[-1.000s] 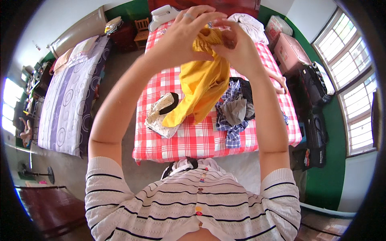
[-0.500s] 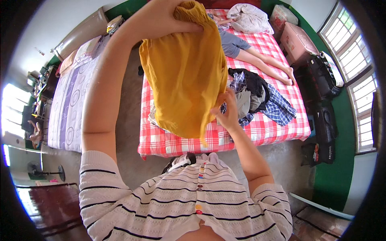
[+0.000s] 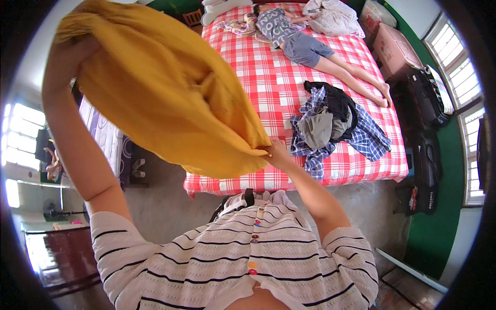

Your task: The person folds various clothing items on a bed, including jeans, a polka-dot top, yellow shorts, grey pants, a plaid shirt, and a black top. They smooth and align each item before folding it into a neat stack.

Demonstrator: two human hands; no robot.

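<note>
A mustard-yellow garment of thin cloth is stretched slantwise in the air between my hands, over the front left of the bed. Its exact kind I cannot tell. High at the left, my left hand is closed on the gathered end, with some fingers covered by cloth. My right hand pinches the lower right corner, just above the bed. To the right of that hand lies a heap of clothes: a blue checked shirt, a grey piece and a black piece.
The bed has a red-and-white checked cover. A person lies across its far part, beside a crumpled pale quilt. Along the right wall stand a pink box and black bags. A second bed is at the left.
My left hand has moved left, drawing the yellow garment from hanging upright to a wide slant. My right hand has shifted slightly down and left, still gripping the edge. The view has shifted too.
</note>
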